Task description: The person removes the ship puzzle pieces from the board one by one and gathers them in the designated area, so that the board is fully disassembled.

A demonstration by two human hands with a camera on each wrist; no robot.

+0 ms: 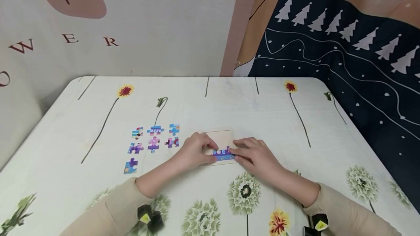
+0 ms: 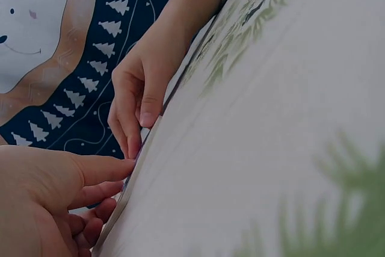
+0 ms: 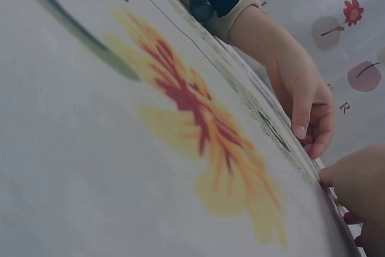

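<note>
A row of joined purple-and-blue jigsaw puzzle pieces (image 1: 224, 155) lies along the near side of a pale, flat puzzle tray (image 1: 219, 136). My left hand (image 1: 194, 151) pinches the left end of the row between thumb and forefinger. At the other end, the thumb and fingers of my right hand (image 1: 257, 156) hold the right piece. Both wrist views are low to the tabletop; there the left hand (image 2: 42, 197) and right hand (image 3: 364, 182) meet the tray's edge, and the pieces are mostly hidden.
To the left of the tray lie several loose jigsaw pieces, among them a blue-and-purple corner piece (image 1: 130, 166) and a pink-and-purple piece (image 1: 153, 143). A white flower-printed cloth (image 1: 269, 112) covers the table. Printed fabric (image 1: 334, 57) hangs behind on the right.
</note>
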